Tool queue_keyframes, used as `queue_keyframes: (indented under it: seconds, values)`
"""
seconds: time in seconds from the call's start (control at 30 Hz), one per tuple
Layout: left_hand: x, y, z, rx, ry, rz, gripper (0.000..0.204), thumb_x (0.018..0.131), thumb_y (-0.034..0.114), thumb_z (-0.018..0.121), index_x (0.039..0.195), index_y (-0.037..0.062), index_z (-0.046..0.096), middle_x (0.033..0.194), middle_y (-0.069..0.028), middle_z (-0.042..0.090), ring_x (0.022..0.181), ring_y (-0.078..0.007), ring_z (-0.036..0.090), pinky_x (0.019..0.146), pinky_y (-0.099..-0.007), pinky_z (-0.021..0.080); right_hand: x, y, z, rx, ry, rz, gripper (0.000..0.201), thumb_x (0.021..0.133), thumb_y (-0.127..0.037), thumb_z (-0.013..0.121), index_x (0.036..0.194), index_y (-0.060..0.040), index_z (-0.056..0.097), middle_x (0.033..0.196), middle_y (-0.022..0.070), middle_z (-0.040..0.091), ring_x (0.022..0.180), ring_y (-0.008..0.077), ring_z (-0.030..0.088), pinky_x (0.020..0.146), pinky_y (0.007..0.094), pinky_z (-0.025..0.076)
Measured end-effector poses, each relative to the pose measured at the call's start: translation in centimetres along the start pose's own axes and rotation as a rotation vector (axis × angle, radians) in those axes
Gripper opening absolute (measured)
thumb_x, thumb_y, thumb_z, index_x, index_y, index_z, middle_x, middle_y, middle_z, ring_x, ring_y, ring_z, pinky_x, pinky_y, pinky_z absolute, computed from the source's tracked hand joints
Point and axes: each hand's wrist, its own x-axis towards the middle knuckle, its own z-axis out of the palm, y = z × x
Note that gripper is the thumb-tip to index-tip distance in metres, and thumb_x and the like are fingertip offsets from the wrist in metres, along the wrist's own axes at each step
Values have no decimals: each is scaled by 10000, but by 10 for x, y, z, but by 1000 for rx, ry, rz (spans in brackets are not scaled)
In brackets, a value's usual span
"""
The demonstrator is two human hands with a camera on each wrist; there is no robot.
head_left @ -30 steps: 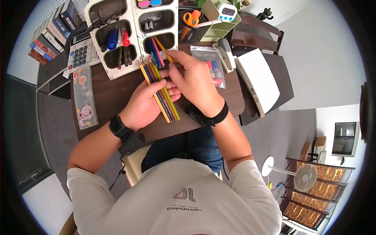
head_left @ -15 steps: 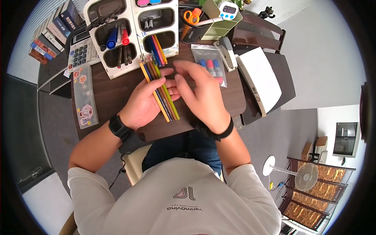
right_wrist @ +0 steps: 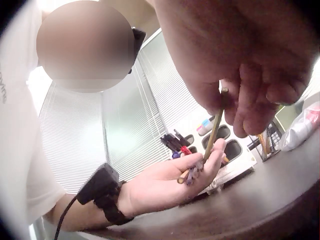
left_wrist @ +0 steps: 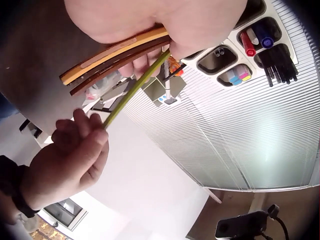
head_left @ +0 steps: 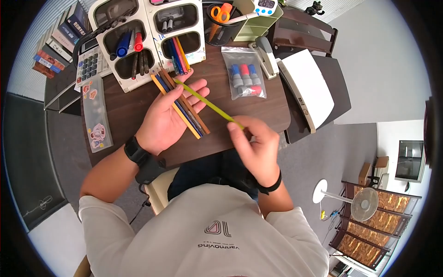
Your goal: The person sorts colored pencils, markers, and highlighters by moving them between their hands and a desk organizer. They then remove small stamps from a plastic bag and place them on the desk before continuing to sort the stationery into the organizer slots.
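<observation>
My left hand [head_left: 161, 122] lies palm up above the desk, its thumb laid across a small bundle of coloured pencils [head_left: 188, 115] in yellow, blue and brown. My right hand [head_left: 257, 150], nearer the desk's front edge, pinches one end of a yellow-green pencil [head_left: 213, 106]. The other end of that pencil overlaps the left hand's fingers, next to the bundle. In the left wrist view the green pencil [left_wrist: 134, 91] slants between both hands. A white organizer [head_left: 197, 56] stands beyond the left hand, and several coloured pencils [head_left: 179, 55] lean in its lower right compartment.
Right of the organizer are a black mesh cup with orange scissors [head_left: 220, 15], a clear bag [head_left: 236, 90] of small blue- and red-capped bottles, and a stapler [head_left: 266, 55]. A translucent sticker-covered case [head_left: 95, 113] and a calculator [head_left: 90, 67] lie left. The desk [head_left: 272, 104] ends near my lap.
My right hand has let go of a yellow pencil at the organizer's lower right compartment. It has come back toward me and drawn the yellow-green pencil out of the bundle. The left hand's fingers have spread.
</observation>
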Motion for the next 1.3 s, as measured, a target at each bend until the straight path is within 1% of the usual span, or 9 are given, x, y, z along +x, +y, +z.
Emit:
queue_keyframes:
  seconds: [0.07, 0.17, 0.37, 0.43, 0.5, 0.63, 0.83, 1.17, 1.3]
  values:
    - [1, 2, -1, -12, 19, 2, 497, 1128, 256, 414, 1602, 115, 362, 1511, -122, 530, 1365, -244, 533, 1196, -443, 392, -1, 4, -13, 115, 90, 33, 105, 926, -68, 781, 999, 5, 759, 876, 64, 747, 680, 77, 622, 623, 230, 500]
    - [1, 1, -3, -41, -33, 11, 509, 1124, 260, 429, 1607, 120, 353, 1512, -126, 526, 1381, -244, 518, 1202, -435, 382, 1, 19, -26, 510, 172, 65, 142, 977, -46, 710, 1101, 23, 717, 925, 100, 758, 783, 111, 677, 709, 253, 550]
    - [1, 1, -1, 25, -43, 5, 522, 1118, 269, 446, 1608, 119, 344, 1504, -143, 532, 1376, -249, 525, 1197, -436, 387, 58, 9, -8, 21, 241, -209, 195, 912, -50, 778, 1100, 2, 763, 924, 84, 767, 756, 111, 680, 691, 259, 549]
    - [1, -1, -2, 38, 0, 20, 513, 1121, 258, 436, 1608, 126, 340, 1499, -157, 537, 1348, -268, 549, 1182, -443, 405, 77, 1, 10, -111, 228, -305, 211, 878, -72, 801, 1083, -36, 769, 869, 111, 742, 685, 190, 690, 649, 299, 558]
    - [1, -4, -6, 46, 35, 52, 509, 1122, 251, 431, 1607, 129, 338, 1499, -163, 536, 1334, -278, 560, 1172, -447, 415, 98, 7, 30, -212, 195, -449, 235, 868, -74, 780, 1100, -42, 753, 889, 129, 744, 744, 257, 719, 673, 351, 577]
    - [0, -4, -2, 137, 134, 150, 522, 1123, 228, 422, 1625, 138, 309, 1506, -174, 532, 1302, -292, 583, 1142, -453, 438, 117, 6, 56, -274, 99, -516, 259, 875, -71, 736, 1131, -31, 729, 952, 157, 748, 835, 328, 727, 716, 412, 586]
    - [1, -3, 0, 144, 117, 234, 574, 1116, 208, 440, 1652, 118, 255, 1537, -144, 505, 1325, -280, 568, 1133, -450, 437, 116, 1, 67, -69, -122, -359, 292, 876, -5, 648, 1165, 4, 692, 1037, 216, 727, 921, 409, 706, 788, 449, 579]
    - [0, -3, -2, 80, 84, 179, 518, 1118, 240, 440, 1598, 73, 341, 1570, -157, 469, 1389, -297, 527, 1163, -461, 423, 98, -4, 49, -127, -75, -389, 272, 880, -20, 658, 1150, -4, 686, 1031, 214, 716, 905, 400, 703, 761, 436, 569]
    - [-1, -4, -6, -32, 45, 109, 495, 1130, 276, 406, 1576, 65, 375, 1560, -169, 482, 1422, -290, 496, 1197, -446, 395, 54, -23, 26, -112, -334, -48, 235, 940, -263, 736, 935, -28, 727, 826, 146, 699, 701, 321, 690, 641, 408, 543]
